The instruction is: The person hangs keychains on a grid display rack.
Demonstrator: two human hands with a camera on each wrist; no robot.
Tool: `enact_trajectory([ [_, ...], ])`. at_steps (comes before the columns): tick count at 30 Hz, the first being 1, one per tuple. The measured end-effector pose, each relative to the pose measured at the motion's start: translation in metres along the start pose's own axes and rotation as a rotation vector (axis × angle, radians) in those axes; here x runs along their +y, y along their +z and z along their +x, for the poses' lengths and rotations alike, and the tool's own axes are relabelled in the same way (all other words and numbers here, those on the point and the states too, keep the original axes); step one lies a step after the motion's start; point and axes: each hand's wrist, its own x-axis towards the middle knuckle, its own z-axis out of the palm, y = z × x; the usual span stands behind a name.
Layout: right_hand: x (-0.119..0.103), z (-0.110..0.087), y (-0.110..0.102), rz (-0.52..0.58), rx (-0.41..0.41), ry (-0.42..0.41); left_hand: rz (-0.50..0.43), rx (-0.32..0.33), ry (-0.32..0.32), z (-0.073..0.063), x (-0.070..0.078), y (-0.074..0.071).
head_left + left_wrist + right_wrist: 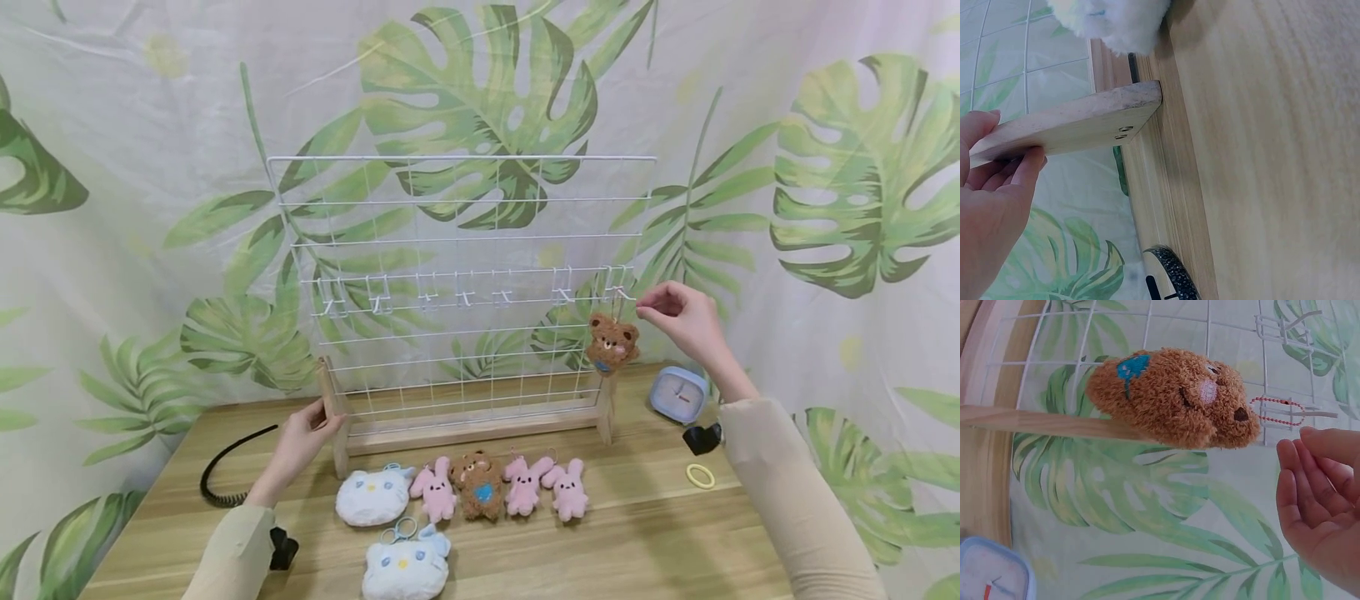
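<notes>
My left hand [306,433] grips the left wooden upright [1079,119] of a white wire grid rack [457,333], thumb on one side and fingers on the other. At the grid's right end, a brown plush bear keychain [613,343] hangs by its red bead chain [1279,401] from the rightmost white hook [619,292]. Just right of that hook is my right hand [682,317], its fingers loosely bent and nothing seen between them. Thumb and fingertips sit close beside the chain in the right wrist view. Several more hooks [465,297] line the same row with nothing on them.
Before the rack lie two white plush cat faces [372,497], several pink plush rabbits [435,492] and another brown bear [477,487]. A black headband [213,475] lies at left. On the right are a blue clock [678,394], a black item [702,438] and a yellow ring [701,477].
</notes>
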Motion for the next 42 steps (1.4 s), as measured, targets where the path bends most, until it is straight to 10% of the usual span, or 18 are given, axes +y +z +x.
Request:
enact_trajectory([
  [8, 0.001, -0.048, 0.004, 0.027, -0.059, -0.038, 0.002, -0.001, -0.01, 0.0, 0.0, 0.002],
  [17, 0.02, -0.086, 0.071, 0.042, -0.275, -0.032, 0.004, -0.011, -0.017, 0.0, 0.0, 0.0],
  [28, 0.059, -0.089, 0.152, -0.019, -0.529, -0.089, 0.006, -0.005, -0.007, 0.0, -0.005, 0.002],
  [42, 0.063, -0.084, 0.192, -0.245, -0.558, 0.034, -0.007, 0.014, -0.003, 0.0, -0.003, 0.002],
])
